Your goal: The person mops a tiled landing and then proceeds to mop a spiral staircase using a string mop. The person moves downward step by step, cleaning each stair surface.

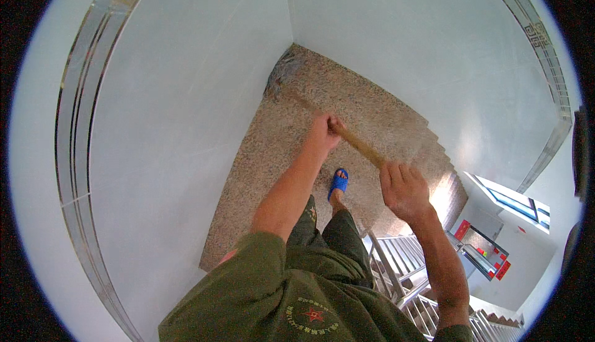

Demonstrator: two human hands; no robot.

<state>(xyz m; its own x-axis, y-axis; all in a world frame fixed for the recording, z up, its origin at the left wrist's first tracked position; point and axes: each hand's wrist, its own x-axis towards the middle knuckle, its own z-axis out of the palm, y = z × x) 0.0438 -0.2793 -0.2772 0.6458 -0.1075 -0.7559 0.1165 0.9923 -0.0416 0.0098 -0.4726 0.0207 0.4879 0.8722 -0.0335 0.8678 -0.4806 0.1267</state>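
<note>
My left hand [329, 130] is closed around the middle of a long wooden handle [360, 145]. Farther up, my right hand [404, 188] grips the handle's near end. The handle slants down to the far left, where a blurred grey mop-like head [284, 72] lies in the corner against the wall. It cannot be told exactly what kind of head it is. Below my hands, one blue slipper [339, 183] shows on a foot on the speckled stone floor [251, 165].
Pale walls [186, 109] meet at the far corner. Stair steps descend at the right, beside a stainless-steel railing [388, 263]. A window [516, 202] and a doorway with red paper strips [502, 270] are beyond, lower down.
</note>
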